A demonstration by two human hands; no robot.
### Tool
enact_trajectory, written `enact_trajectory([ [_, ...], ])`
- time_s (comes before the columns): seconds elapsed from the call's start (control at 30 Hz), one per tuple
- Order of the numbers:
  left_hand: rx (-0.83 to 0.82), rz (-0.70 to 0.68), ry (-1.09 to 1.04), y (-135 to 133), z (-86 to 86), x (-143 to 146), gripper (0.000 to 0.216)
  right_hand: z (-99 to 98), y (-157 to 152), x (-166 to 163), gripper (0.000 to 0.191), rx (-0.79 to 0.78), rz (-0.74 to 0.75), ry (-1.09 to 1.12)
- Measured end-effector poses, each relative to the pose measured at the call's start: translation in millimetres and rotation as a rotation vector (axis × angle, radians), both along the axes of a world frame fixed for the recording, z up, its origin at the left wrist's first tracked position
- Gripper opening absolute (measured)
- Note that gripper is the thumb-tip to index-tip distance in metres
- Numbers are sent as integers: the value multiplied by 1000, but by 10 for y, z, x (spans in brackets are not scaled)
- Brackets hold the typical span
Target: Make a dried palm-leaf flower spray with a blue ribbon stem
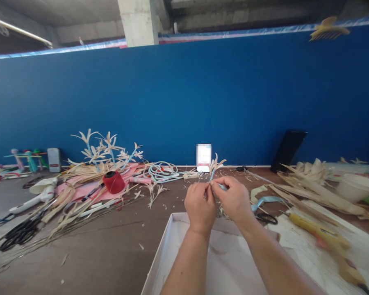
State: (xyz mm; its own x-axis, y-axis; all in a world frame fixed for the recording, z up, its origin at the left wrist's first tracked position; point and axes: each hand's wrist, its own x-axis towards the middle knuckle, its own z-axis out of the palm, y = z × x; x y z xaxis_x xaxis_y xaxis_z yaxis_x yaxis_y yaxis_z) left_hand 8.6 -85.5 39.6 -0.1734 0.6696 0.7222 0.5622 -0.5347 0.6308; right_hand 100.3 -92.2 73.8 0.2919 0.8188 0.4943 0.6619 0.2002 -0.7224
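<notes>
In the head view, a small pale flower (215,164) made of dried husk strips stands upright above my fingertips, with light blue on its stem. My left hand (200,208) is closed and pinches that stem from the left. Thumb and fingers of my right hand (234,197) meet at the same spot, closed on a light blue strip (223,187). More blue ribbon (269,199) shows past my right wrist; whether it joins the strip is hidden. Beneath my forearms lies a shallow white box (166,246).
Finished husk flowers (95,153), a red thread spool (113,182) and black scissors (20,233) lie left. A lit phone (203,157) leans on the blue partition (184,98). On the right are husks (313,176), a yellow glue gun (320,233) and a white bowl (355,188).
</notes>
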Motion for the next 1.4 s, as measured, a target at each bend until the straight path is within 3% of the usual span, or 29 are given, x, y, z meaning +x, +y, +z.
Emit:
enact_trajectory([
  [0.33, 134, 170, 200, -2, -12, -5, 15, 15, -25, -46, 20, -11, 23, 25],
  [0.63, 120, 222, 305, -20, 1, 2, 21, 68, -40, -32, 39, -74, 85, 159],
  [0.8, 106, 228, 330, -31, 1, 5, 21, 68, -34, -23, 41, -95, 94, 185],
  [1.2, 32, 50, 237, -32, -25, 44, 25, 52, 44, 105, 37, -135, 48, 160],
  [1.3, -22, -75, 105, -26, -9, 19, 31, 58, 61, 179, 39, -162, 31, 186],
  [1.4, -124, -150, -157, 11, 2, -26, 33, 30, 88, 262, 41, -203, 38, 243],
])
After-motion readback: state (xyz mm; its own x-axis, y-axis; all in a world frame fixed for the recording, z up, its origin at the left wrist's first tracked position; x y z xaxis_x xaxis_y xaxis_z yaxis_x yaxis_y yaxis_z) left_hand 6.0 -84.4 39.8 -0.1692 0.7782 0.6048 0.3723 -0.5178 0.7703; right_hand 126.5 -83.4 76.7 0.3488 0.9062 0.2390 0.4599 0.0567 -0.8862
